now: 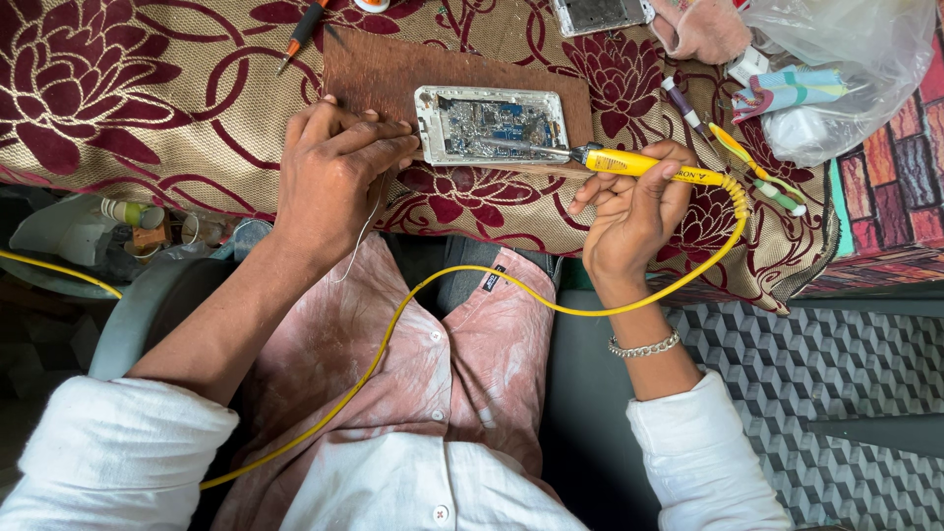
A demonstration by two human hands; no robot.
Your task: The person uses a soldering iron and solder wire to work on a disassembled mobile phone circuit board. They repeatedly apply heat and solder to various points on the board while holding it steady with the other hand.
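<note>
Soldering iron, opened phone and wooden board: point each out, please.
soldering iron (644, 165), head view, on its yellow handle.
opened phone (489, 124), head view, on its exposed circuit board.
wooden board (369, 67), head view, on its bare left part.

A clear plastic bag of pale packets sits at the top right corner.

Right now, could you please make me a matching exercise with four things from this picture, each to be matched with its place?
Things:
1. soldering iron
2. opened phone
3. screwdriver
4. plastic bag

Places:
A. top right corner of the table
B. on the brown board, beside the left hand
C. in the right hand
D. top edge, left of the board

Pairs: 1-C, 2-B, 3-D, 4-A
</note>
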